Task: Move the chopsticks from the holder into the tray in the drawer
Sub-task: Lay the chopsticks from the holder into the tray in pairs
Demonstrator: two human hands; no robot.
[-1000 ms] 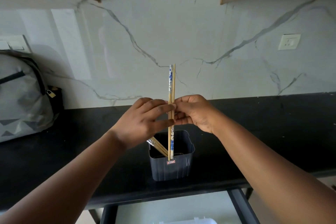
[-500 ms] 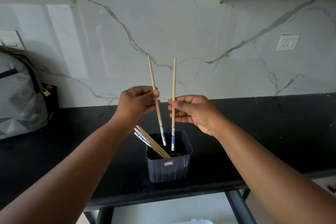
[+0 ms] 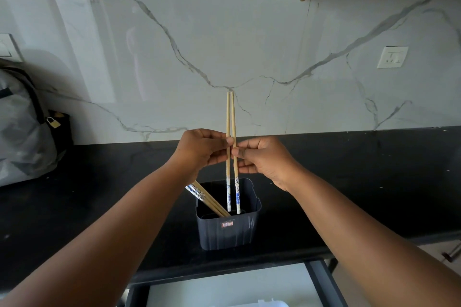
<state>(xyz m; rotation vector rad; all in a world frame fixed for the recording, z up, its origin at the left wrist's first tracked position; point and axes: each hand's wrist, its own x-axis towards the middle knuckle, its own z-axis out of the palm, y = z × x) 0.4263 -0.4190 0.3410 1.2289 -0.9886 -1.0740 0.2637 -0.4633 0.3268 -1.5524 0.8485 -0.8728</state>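
At the bottom edge, the open drawer [image 3: 224, 286] shows a pale floor and a sliver of white tray [image 3: 269, 303] (mostly cut off, can't tell what's in it). Above it, black counter [image 3: 349, 182] with the dark ribbed holder [image 3: 228, 229] near the front edge, small label on its near face. More chopsticks [image 3: 208, 198] lean left inside the holder, blue-patterned ends sticking out over the left rim, partly hidden by the left forearm.

Over the holder, both hands meet. Left hand [image 3: 202, 148] pinches one chopstick between thumb and fingertips; right hand [image 3: 262, 158] pinches the other the same way, other fingers curled. The held pair [image 3: 231, 152] stands nearly upright, side by side, close to touching at the top, patterned ends down. Those ends sit at about rim height in the holder's opening; can't tell if they touch its bottom.

Far left on the counter: grey bag [image 3: 22, 127] with a small padlock [image 3: 53, 122]. Behind, marble backsplash [image 3: 224, 45], a socket [image 3: 392, 57] at right, a switch plate at the left edge, cabinets overhead.
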